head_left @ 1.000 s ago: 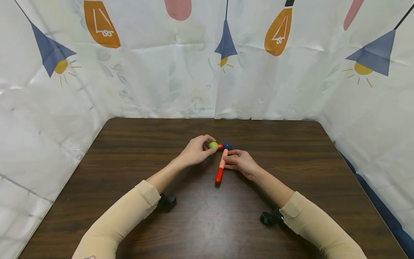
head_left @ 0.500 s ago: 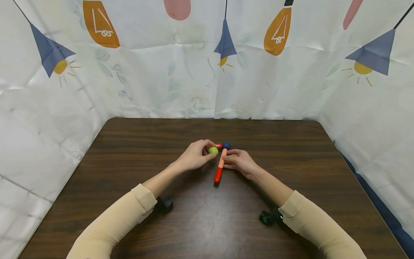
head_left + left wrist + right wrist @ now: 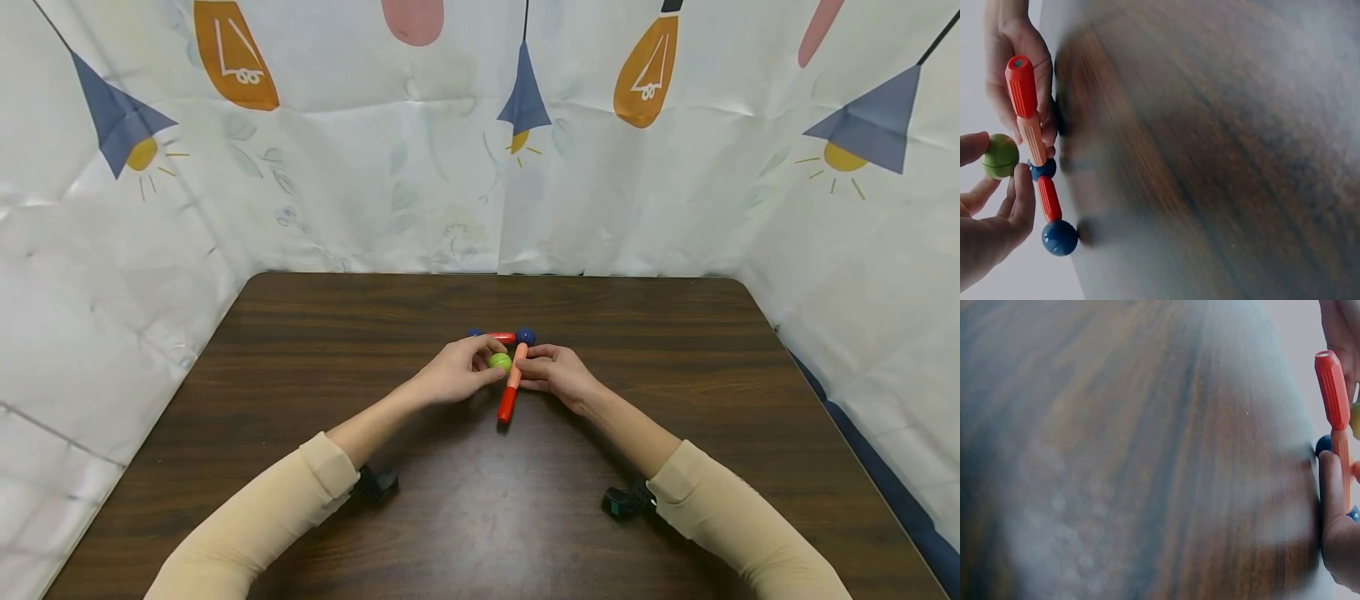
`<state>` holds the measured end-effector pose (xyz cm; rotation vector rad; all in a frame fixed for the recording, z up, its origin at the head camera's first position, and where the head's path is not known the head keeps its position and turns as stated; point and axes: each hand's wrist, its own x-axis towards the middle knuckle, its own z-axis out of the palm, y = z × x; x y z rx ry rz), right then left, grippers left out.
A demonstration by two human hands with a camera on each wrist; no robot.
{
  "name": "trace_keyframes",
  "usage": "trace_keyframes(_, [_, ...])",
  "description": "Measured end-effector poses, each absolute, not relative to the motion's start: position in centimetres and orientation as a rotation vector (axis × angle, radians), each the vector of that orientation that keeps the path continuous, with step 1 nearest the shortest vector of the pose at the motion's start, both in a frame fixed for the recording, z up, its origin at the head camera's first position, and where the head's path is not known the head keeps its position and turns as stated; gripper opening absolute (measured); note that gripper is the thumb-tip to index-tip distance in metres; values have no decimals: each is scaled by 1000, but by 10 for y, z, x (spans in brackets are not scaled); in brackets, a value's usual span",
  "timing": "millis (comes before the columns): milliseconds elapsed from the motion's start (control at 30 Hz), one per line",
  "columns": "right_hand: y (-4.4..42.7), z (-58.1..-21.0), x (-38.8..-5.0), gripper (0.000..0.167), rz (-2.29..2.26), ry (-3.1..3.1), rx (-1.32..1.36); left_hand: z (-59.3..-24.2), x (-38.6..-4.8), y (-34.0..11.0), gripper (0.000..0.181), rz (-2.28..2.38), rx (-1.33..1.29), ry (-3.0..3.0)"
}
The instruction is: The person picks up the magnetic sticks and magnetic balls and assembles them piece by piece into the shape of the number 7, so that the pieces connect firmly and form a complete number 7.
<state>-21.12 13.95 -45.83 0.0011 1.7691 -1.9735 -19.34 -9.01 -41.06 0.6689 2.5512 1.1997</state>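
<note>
My left hand (image 3: 453,371) pinches a green ball (image 3: 500,362) between thumb and fingers, just left of a peach stick (image 3: 521,351). My right hand (image 3: 562,379) holds that stick from the right, thumb and fingers on it. A red stick (image 3: 507,406) joins its near end. At the far end of the peach stick is a blue ball (image 3: 525,337). Another red stick (image 3: 1049,199) runs from this ball to a second blue ball (image 3: 1060,238) on the left. In the right wrist view, the green ball (image 3: 1355,420) is partly cut off by the edge.
The pieces are on a dark wood table (image 3: 480,500), towards its far side. A white patterned curtain (image 3: 337,192) surrounds the table's back and sides. Black wrist cameras sit below both forearms, the right one (image 3: 628,502) just above the tabletop.
My left hand has drawn the green ball from the red stick's left end towards me and closer to the peach stick. The left blue ball has come into view. My right hand stays nearly still.
</note>
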Motion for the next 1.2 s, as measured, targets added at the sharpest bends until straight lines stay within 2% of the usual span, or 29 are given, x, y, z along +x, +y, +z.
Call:
trace_keyframes(400, [139, -457, -210, 46, -1955, 1787, 3, -414, -193, -97, 34, 1296, 556, 2353])
trace_keyframes(1200, [140, -456, -210, 44, -1971, 1768, -7, -416, -189, -99, 32, 1276, 579, 2272])
